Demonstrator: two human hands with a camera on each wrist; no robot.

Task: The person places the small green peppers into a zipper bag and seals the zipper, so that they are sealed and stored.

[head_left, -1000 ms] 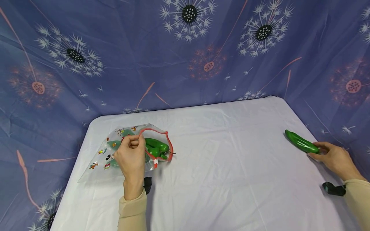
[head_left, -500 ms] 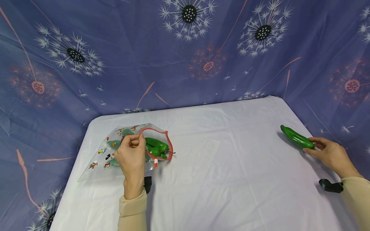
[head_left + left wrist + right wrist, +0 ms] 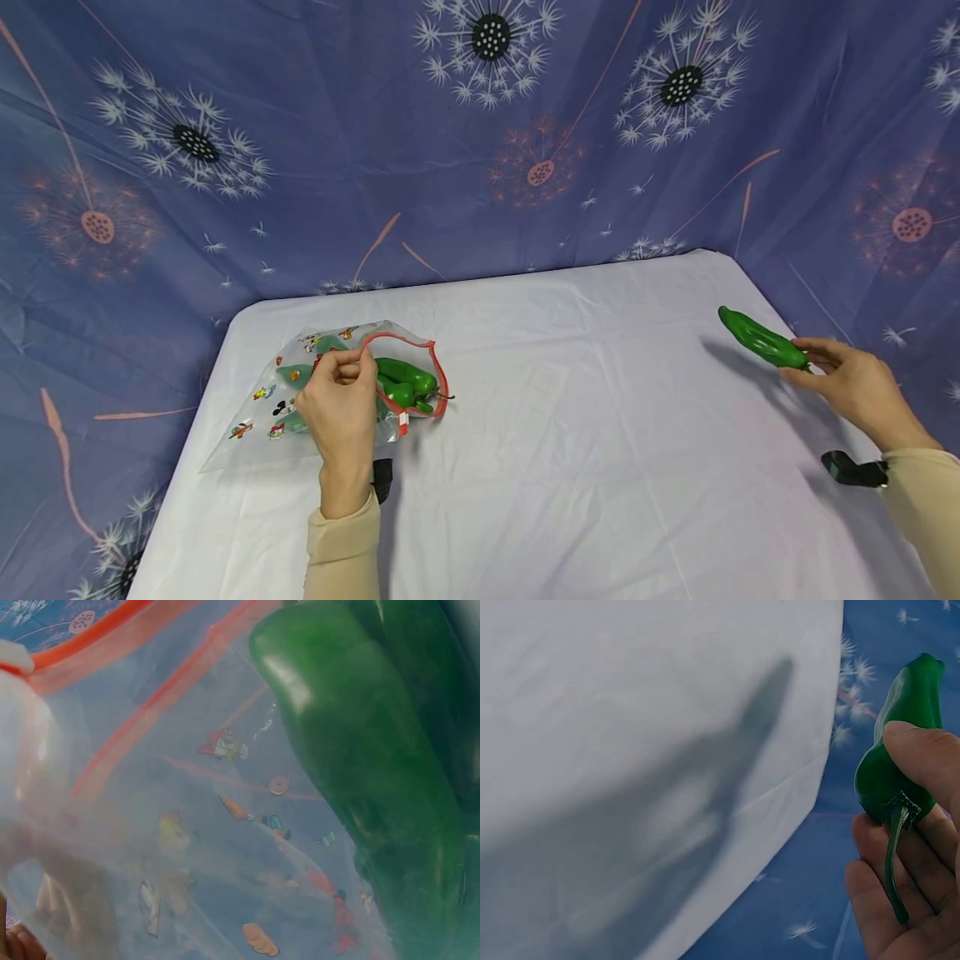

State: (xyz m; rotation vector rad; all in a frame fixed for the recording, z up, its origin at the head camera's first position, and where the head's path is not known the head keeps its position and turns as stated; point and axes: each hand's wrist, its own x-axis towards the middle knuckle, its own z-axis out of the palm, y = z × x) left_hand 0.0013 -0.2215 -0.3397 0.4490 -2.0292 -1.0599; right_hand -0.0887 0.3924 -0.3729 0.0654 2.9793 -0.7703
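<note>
At the left of the table in the head view lies a clear zip bag [image 3: 258, 425] with cartoon prints and a red zip edge. Its mouth faces right. Several green peppers [image 3: 405, 375] show inside, some through the plastic. My left hand [image 3: 341, 408] pinches the upper zip edge and hides part of the bag. Over at the right, my right hand [image 3: 862, 392] holds a long green pepper [image 3: 757, 337] by its stem end, tip pointing away to the left, raised above its shadow. In the right wrist view the thumb presses the pepper [image 3: 907, 757], and its stem hangs down over the palm.
A white cloth covers the table [image 3: 555, 433], whose right edge runs close beside my right hand. Blue fabric [image 3: 337, 167] with dandelion prints hangs behind and at both sides. A dark wrist camera [image 3: 855, 469] sits below my right wrist.
My right hand has lifted the pepper off the table and shifted it left and slightly away from me. My left hand and the bag have stayed in place.
</note>
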